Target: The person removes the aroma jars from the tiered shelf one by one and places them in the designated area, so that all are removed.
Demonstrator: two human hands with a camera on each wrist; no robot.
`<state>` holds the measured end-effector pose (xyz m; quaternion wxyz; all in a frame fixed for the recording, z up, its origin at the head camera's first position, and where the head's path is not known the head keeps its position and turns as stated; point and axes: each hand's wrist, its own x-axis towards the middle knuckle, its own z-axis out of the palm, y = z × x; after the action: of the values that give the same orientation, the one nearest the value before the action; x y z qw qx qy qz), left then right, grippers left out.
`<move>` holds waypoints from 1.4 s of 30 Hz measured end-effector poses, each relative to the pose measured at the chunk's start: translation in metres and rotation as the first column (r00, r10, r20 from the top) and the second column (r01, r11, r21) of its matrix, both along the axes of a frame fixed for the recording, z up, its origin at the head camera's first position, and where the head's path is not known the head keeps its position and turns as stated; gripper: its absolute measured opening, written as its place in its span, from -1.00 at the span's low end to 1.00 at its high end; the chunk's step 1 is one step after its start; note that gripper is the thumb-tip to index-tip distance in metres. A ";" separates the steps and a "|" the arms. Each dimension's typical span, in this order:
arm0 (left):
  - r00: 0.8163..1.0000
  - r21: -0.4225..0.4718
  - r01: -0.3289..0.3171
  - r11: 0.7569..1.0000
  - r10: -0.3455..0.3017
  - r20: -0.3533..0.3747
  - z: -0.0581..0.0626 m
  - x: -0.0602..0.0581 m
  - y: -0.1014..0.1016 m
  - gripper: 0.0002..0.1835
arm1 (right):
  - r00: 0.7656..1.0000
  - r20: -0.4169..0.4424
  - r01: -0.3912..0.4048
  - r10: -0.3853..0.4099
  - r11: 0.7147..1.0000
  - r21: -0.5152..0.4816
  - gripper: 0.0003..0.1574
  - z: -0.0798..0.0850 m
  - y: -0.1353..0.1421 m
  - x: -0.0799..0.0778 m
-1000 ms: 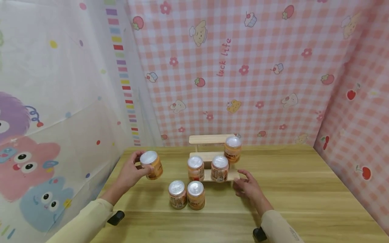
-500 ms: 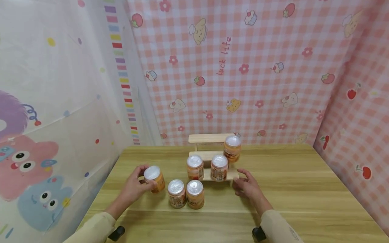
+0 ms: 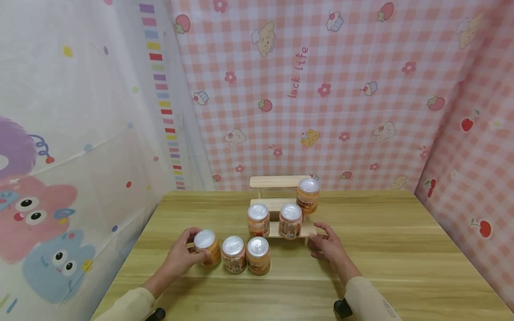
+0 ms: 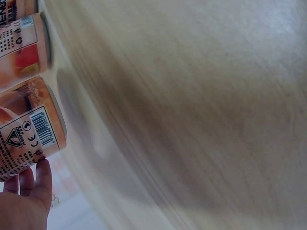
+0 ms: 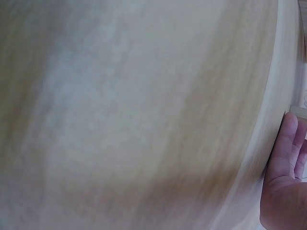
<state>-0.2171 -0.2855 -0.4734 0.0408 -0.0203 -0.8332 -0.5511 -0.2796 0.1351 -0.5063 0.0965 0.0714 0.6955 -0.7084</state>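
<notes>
My left hand (image 3: 182,254) grips an orange-labelled can (image 4: 29,127) with a silver lid, thumb on its near side and fingers behind. In the head view this can leans slightly, low over the table and left of two more cans, a middle one (image 3: 234,255) and a right one (image 3: 259,256), standing side by side. A three-step wooden shelf (image 3: 279,181) stands behind them. At the right end of its lowest step, my right hand (image 3: 331,247) pinches the board between thumb and fingers. In the right wrist view the fingertips meet the wood's edge.
The lowest step bears two cans, a left one (image 3: 259,221) and a right one (image 3: 291,222). Another can (image 3: 308,196) sits higher, at the shelf's right. The wood-grain table (image 3: 381,267) is bounded by a pink checked cloth (image 3: 301,111) behind and a white printed sheet (image 3: 100,133) at left.
My left hand has brought its can down and slightly right, toward the two cans on the table. The right hand has stayed at the shelf's end.
</notes>
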 end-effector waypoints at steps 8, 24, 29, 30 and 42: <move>1.000 -0.019 0.020 1.000 -0.019 0.005 -0.007 0.003 0.001 -0.24 | 1.000 0.000 -0.009 0.009 1.000 -0.004 -0.34 0.000 0.000 0.000; 0.997 -0.021 0.076 0.997 -0.076 -0.005 -0.003 -0.007 -0.002 -0.20 | 1.000 0.009 0.009 -0.009 1.000 0.005 -0.36 -0.003 0.001 -0.001; 0.998 -0.024 0.056 0.998 -0.056 0.001 0.007 -0.015 -0.006 -0.23 | 1.000 0.011 0.010 -0.010 1.000 0.009 -0.36 -0.003 0.001 0.000; 0.998 -0.022 0.055 0.998 -0.055 -0.005 0.011 -0.016 -0.006 -0.23 | 1.000 0.011 0.008 -0.008 1.000 0.009 -0.35 -0.003 0.001 0.000; 1.000 0.006 0.010 1.000 -0.010 -0.014 0.054 -0.053 0.003 -0.19 | 1.000 0.000 0.004 -0.004 1.000 -0.003 -0.36 -0.003 0.000 0.000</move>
<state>-0.2705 -0.2828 -0.4191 0.0436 -0.0282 -0.8310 -0.5539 -0.2797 0.1356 -0.5089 0.0953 0.0726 0.6942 -0.7098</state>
